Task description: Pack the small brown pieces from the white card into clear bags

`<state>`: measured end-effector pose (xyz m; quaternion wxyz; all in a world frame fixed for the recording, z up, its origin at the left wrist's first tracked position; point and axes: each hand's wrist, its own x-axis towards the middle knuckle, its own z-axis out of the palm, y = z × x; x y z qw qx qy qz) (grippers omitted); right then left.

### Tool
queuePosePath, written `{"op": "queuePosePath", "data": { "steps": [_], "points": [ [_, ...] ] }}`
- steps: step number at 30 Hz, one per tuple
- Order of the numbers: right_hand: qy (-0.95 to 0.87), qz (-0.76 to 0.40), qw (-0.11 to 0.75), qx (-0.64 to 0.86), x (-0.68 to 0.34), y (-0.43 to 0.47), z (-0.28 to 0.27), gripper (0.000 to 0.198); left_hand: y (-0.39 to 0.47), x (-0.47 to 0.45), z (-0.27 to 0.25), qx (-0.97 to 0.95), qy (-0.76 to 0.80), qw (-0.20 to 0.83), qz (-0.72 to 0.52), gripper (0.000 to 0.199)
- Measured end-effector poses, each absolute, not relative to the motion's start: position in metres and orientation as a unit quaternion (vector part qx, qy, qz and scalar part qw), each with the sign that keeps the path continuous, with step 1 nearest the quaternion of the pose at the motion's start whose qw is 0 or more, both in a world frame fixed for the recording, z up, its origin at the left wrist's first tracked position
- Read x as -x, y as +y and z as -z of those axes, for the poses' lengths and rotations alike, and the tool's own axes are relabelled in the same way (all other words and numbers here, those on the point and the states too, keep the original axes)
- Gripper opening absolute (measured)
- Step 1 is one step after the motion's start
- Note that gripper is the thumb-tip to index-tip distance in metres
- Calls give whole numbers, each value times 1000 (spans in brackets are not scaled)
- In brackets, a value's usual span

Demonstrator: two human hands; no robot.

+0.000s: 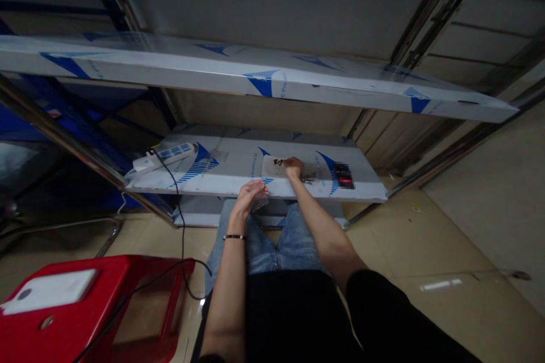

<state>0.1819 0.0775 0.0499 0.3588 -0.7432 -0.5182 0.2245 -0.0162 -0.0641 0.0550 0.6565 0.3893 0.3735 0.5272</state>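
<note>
On the wide, pale shelf covered in blue-printed protective film, a flat, whitish rectangular sheet makes a backdrop for what looks like fine fingertip work, so it is best kept flat and well back from the front edge. The left hand has its fingers closed on a clear, thin, crumpled plastic bag at that edge; holding it lightly, clear of the sheet, should avoid brushing anything off. The right hand reaches over the sheet with fingers curled narrow; whether they grip anything I cannot tell. A gentle, low touch would suit the small, dark brown, irregular pieces, since a hard push could scatter them. These pieces lie on the sheet, just beside the right fingertips at about ten o'clock, and at one o'clock from the left hand, apart from it.
</note>
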Motion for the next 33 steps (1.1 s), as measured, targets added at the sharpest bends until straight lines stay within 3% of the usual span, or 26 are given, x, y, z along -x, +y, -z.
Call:
{"op": "queuePosePath", "data": {
  "steps": [5, 7, 11, 16, 25, 29, 33],
  "points": [
    [-489, -358, 551, 573, -165, 24, -63, 23, -61, 14, -55, -420, 382, 640, -518, 39],
    [-488, -411, 579, 508, -151, 0, -68, 28, -60, 12, -56, -430, 391, 634, -511, 38],
    [-514, -463, 561, 455, -126, -25, -76, 27, -59, 6, -56, -454, 416, 614, -494, 39],
    [-567, -469, 503, 453, -124, -23, -80, 9, -55, 0, -50, -470, 466, 581, -473, 42],
    [-677, -378, 410, 480, -138, -23, -80, 6, -54, -4, -51, -476, 458, 576, -481, 34],
    [-664, -384, 440, 467, -137, -22, -83, 5, -56, -3, -55, -464, 436, 587, -501, 36],
    [-577, -385, 536, 481, -143, -17, -80, 16, -57, 1, -59, -421, 400, 613, -536, 40]
  ]
}}
